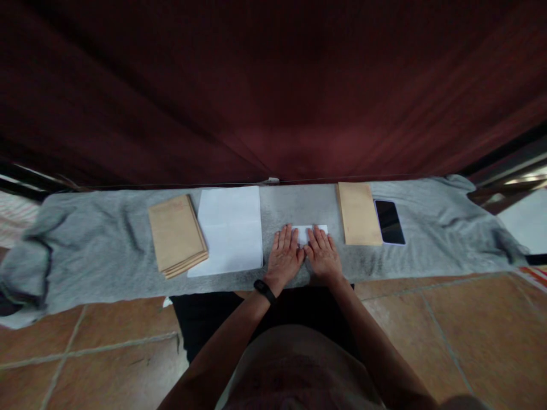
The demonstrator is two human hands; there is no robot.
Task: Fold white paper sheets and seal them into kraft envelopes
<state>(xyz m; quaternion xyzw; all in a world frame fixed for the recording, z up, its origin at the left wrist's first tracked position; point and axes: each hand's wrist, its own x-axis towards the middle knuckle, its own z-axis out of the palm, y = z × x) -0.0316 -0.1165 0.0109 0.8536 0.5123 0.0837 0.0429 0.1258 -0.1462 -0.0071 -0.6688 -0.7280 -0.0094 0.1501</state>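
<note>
Both hands lie flat, side by side, on a small folded white paper in the middle of a grey cloth. My left hand has its fingers stretched out and covers the paper's left part; a black band is on that wrist. My right hand is flat too, pressing the paper's right part. Only the paper's far edge shows between the fingertips.
Left of the hands lies a stack of white sheets, then a pile of brown envelopes. To the right lie a single brown envelope and a black phone. A dark red curtain hangs behind; tiled floor lies in front.
</note>
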